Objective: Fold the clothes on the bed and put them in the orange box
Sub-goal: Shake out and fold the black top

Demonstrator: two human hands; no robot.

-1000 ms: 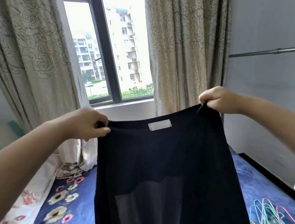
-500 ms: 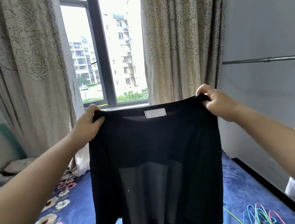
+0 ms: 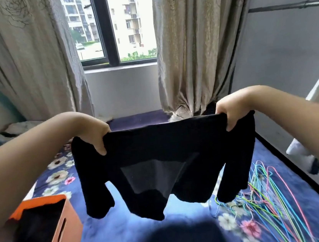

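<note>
A black short-sleeved shirt (image 3: 164, 152) hangs in the air above the bed, stretched between my hands. My left hand (image 3: 93, 133) grips its left shoulder and my right hand (image 3: 231, 112) grips its right shoulder. Both sleeves dangle at the sides and the body hangs bunched, its hem clear of the sheet. The orange box (image 3: 67, 228) stands on the bed at the lower left, below my left forearm, with dark clothing inside it.
The bed has a blue floral sheet (image 3: 112, 237). A pile of coloured wire hangers (image 3: 264, 194) lies at the right. Curtains (image 3: 191, 42) and a window are ahead, a grey wall with a metal rail at right, pillows at far left.
My hands have lowered the shirt from window height to just above the bed, and my view has tilted down, bringing the orange box and hangers into sight.
</note>
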